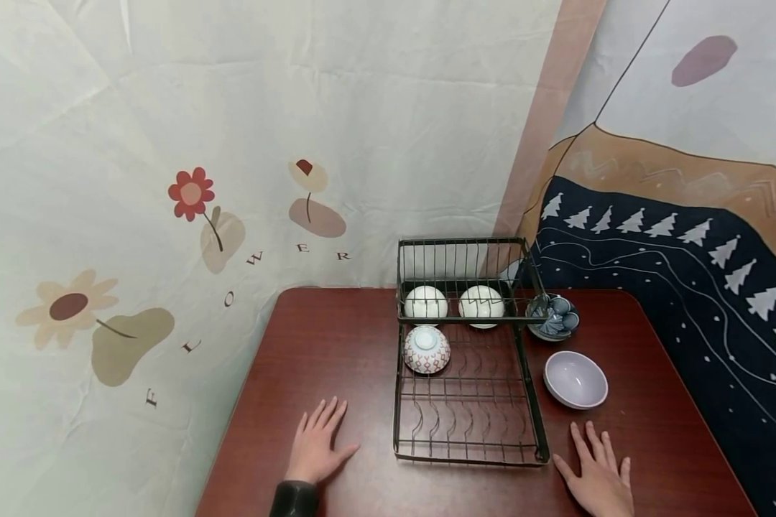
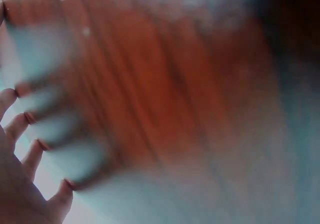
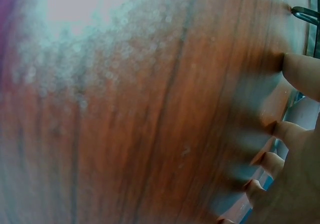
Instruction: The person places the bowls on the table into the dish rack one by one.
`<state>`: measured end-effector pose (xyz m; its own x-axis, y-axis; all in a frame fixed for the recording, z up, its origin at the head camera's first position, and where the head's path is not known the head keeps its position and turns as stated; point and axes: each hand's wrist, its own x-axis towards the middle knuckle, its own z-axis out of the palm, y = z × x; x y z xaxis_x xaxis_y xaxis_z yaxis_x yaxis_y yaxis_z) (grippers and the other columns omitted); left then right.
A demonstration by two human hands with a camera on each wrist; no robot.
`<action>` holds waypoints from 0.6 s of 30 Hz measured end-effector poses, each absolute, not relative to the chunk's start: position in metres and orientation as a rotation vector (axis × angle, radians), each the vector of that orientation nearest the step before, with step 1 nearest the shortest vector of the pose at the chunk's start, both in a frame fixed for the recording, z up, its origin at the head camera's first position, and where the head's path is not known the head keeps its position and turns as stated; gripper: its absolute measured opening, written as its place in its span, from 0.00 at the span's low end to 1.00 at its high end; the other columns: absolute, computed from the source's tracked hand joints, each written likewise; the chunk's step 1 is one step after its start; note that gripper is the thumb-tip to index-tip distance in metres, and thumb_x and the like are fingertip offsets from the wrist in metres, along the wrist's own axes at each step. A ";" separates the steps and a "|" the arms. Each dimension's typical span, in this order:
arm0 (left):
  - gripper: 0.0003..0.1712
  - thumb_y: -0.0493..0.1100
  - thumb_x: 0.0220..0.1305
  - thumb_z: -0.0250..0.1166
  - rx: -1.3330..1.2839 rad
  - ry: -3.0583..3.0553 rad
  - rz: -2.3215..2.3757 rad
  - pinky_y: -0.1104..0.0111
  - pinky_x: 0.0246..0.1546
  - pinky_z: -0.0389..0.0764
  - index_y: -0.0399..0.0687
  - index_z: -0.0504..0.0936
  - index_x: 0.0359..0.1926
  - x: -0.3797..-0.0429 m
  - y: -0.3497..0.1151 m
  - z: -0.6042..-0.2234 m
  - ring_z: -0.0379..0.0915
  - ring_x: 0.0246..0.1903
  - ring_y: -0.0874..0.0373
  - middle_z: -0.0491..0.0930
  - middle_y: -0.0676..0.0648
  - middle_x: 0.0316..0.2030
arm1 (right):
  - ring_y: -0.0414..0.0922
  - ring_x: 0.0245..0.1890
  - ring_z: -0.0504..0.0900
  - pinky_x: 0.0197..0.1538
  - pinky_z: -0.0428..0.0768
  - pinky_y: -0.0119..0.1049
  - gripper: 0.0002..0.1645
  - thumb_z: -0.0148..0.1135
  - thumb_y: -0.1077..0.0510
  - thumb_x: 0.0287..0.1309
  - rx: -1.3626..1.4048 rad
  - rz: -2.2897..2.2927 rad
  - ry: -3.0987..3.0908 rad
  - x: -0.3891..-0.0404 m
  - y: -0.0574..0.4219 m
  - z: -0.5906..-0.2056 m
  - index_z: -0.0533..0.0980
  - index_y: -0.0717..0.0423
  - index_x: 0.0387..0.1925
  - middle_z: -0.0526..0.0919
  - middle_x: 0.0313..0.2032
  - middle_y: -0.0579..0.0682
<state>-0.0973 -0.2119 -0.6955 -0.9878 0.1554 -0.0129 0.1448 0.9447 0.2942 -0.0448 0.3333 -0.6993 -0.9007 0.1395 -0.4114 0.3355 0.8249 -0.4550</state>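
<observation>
My left hand point(image 1: 315, 446) rests on the brown table, left of a black wire dish rack point(image 1: 470, 459), its fingers spread. On the other side, my right hand point(image 1: 598, 470) lies on the table with straight, spread fingers, just below a pale lilac bowl point(image 1: 575, 380). Neither hand holds anything. Upside down at the left of the rack's lower tier sits a red-patterned bowl point(image 1: 427, 350). Two white bowls lie behind the upper tier's wires, a left one point(image 1: 426, 303) and a right one point(image 1: 481, 304). Both wrist views show fingertips touching the wood.
A blue-patterned bowl point(image 1: 552, 318) stands right of the rack, partly behind its wires. The table point(image 1: 343, 345) meets a pale printed cloth point(image 1: 375, 143) at the back. A dark cloth with white trees point(image 1: 659, 266) hangs along the right side.
</observation>
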 end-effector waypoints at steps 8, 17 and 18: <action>0.53 0.74 0.61 0.74 0.238 3.072 0.451 0.33 0.81 0.65 0.57 0.74 0.81 -0.099 -0.216 -0.702 0.67 0.81 0.40 0.74 0.45 0.81 | 0.77 0.86 0.27 0.76 0.21 0.85 0.61 0.60 0.30 0.75 0.354 -0.756 2.650 -0.045 0.333 -0.699 0.47 0.63 0.87 0.37 0.86 0.76; 0.53 0.74 0.60 0.74 0.230 3.053 0.481 0.33 0.82 0.63 0.58 0.74 0.81 -0.100 -0.217 -0.705 0.66 0.82 0.40 0.73 0.45 0.81 | 0.81 0.83 0.45 0.79 0.42 0.87 0.51 0.58 0.38 0.80 0.413 -0.839 2.764 -0.045 0.335 -0.692 0.54 0.69 0.84 0.49 0.83 0.80; 0.53 0.73 0.60 0.74 0.229 3.051 0.481 0.33 0.82 0.63 0.58 0.74 0.81 -0.100 -0.217 -0.706 0.66 0.82 0.40 0.72 0.45 0.82 | 0.82 0.82 0.49 0.78 0.47 0.86 0.49 0.56 0.40 0.82 0.467 -0.890 2.778 -0.047 0.336 -0.690 0.54 0.70 0.83 0.51 0.82 0.81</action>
<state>-0.0996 -0.2166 -0.7056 -0.9881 0.1524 -0.0213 0.1385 0.9408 0.3094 -0.0467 0.3359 -0.6895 -0.9328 0.2388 -0.2698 0.3511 0.7705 -0.5320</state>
